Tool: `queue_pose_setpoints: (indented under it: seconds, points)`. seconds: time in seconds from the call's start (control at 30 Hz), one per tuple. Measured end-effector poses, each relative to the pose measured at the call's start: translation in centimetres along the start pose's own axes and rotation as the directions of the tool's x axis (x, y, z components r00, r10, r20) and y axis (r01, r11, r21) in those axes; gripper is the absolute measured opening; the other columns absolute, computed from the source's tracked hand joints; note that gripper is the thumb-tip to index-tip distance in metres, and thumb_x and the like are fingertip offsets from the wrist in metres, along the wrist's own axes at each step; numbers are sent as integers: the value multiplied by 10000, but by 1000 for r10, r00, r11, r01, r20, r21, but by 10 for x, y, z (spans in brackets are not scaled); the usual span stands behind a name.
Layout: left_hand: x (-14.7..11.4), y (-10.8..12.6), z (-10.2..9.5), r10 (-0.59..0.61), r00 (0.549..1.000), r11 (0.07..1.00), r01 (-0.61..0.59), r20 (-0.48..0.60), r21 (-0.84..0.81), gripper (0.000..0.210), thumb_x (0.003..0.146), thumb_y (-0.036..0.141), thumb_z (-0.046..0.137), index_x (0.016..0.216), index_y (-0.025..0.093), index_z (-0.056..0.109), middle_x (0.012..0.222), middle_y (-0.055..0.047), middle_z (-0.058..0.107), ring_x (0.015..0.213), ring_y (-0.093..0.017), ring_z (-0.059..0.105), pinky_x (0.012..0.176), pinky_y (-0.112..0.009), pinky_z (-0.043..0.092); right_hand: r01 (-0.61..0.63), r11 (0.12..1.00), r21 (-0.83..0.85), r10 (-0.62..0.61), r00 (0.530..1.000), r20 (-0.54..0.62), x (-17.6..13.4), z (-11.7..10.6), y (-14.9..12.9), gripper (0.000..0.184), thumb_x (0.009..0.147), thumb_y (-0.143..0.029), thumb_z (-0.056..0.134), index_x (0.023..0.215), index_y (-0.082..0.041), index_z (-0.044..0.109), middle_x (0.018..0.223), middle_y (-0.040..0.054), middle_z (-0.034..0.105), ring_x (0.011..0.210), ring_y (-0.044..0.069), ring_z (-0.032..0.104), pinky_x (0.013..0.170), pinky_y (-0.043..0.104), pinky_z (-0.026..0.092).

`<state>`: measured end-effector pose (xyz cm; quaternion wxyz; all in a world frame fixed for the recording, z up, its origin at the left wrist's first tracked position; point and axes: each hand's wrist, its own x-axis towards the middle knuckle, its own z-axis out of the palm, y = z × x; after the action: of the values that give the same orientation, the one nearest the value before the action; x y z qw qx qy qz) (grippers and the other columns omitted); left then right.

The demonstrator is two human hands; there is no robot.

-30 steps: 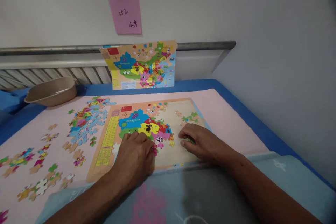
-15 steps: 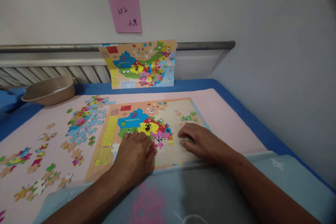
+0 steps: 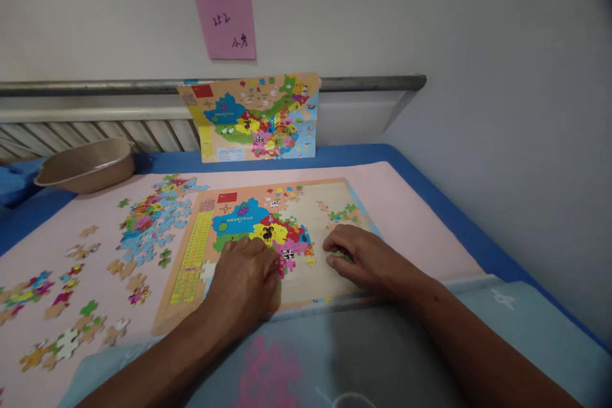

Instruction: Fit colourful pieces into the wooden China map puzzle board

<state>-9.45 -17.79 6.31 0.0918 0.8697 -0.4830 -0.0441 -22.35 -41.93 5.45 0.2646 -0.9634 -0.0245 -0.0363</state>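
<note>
A jigsaw puzzle board point(image 3: 318, 280) lies in front of me, partly filled with a colourful map of joined puzzle pieces point(image 3: 241, 220). My left hand point(image 3: 248, 274) rests on the lower middle of the map with its fingers curled down. Its fingertips are hidden, and pink pieces show beside the thumb. Over the bare right part of the board is my right hand point(image 3: 356, 255), its bent fingers and thumb apart. A bit of green shows beneath it, too covered to make out. Just beyond that hand lies a small cluster of green and orange pieces point(image 3: 343, 213).
Loose puzzle pieces point(image 3: 157, 217) are heaped left of the board, with more groups point(image 3: 67, 341) nearer me. A printed map sheet point(image 3: 258, 118) leans against a metal rail point(image 3: 373, 83). At the back left stands a brown basin point(image 3: 88, 166). A pink note point(image 3: 224, 22) hangs on the wall.
The whole view has shifted very slightly to the left. Both hands keep the same pose and place on the board, and no piece has visibly moved.
</note>
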Motion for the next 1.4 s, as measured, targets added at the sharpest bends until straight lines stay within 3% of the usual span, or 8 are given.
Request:
queue_pose_setpoints:
  seconds: [0.4, 0.9, 1.27, 1.4]
  points:
    - [4, 1, 3, 18, 1000, 1000, -18, 15, 23, 195, 897, 148, 529, 829, 222, 695, 916, -66, 686, 937, -286, 576, 842, -468, 369, -12, 1000, 24, 12, 1000, -1, 1, 0, 1, 92, 908, -265, 536, 931, -198, 595, 968, 74, 624, 923, 247, 561, 811, 360, 428]
    - [3, -1, 12, 47, 995, 998, -42, -83, 53, 210, 898, 140, 516, 778, 236, 660, 863, -46, 657, 894, -274, 571, 814, -450, 330, 0, 1000, 18, 0, 1000, -20, 0, 3, 3, 83, 904, -246, 551, 944, -197, 605, 964, 67, 620, 905, 239, 561, 805, 354, 409]
    - [-18, -21, -10, -22, 1000, 1000, 22, 20, -18, 121, 965, 210, 620, 893, 242, 713, 964, -32, 698, 992, -280, 593, 875, -454, 359, 3, 999, 43, -1, 999, -47, -1, 3, 3, 80, 921, -235, 541, 930, -204, 613, 936, 49, 623, 880, 228, 567, 791, 347, 411]
    - [-24, -26, -12, -17, 999, 1000, 18, 32, -17, 133, 976, 205, 601, 949, 246, 725, 991, -40, 698, 1026, -286, 596, 879, -454, 372, -13, 997, 79, 20, 996, -83, 0, 1, 0, 172, 997, -235, 475, 901, -211, 615, 908, 37, 623, 841, 207, 579, 776, 333, 425]
